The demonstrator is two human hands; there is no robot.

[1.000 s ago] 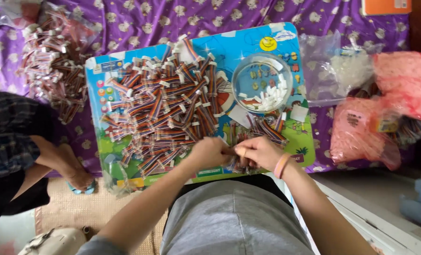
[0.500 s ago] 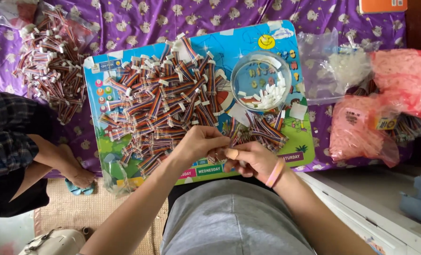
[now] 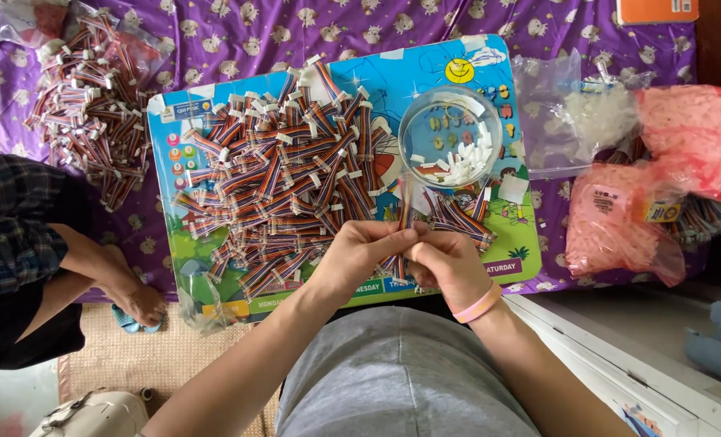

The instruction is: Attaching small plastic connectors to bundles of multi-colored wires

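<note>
- The left hand (image 3: 356, 255) and right hand (image 3: 445, 263) meet over the near edge of the colourful board (image 3: 490, 73), fingers pinched together on one short striped ribbon cable (image 3: 405, 212) that stands up between them.
- Both grips are clamped on that cable: the left hand's fingertips press it from the left, and the right hand closes round its lower part. What the lower end looks like is hidden inside the hands.
- Just behind the hands, a big pile of cables (image 3: 283, 170) covers most of the board, and a smaller bunch (image 3: 457, 218) lies near the right hand.
- A clear round bowl (image 3: 455, 137) of small white plastic pieces sits on the board beyond the hands.
- A second heap of cables (image 3: 93, 113) lies on the purple patterned cloth (image 3: 312, 32) at the far left, and pink bags (image 3: 619, 226) lie to the right.
- Another person's plaid sleeve (image 3: 8, 218) and bare arm show at the left, well apart from the hands.
- Risk, as a judgement: the cable is thin and limp, so a loose pinch could let it slip down into the pile and get lost among the look-alikes.
- A careless elbow or wrist could also nudge the bowl and scatter the white pieces.
</note>
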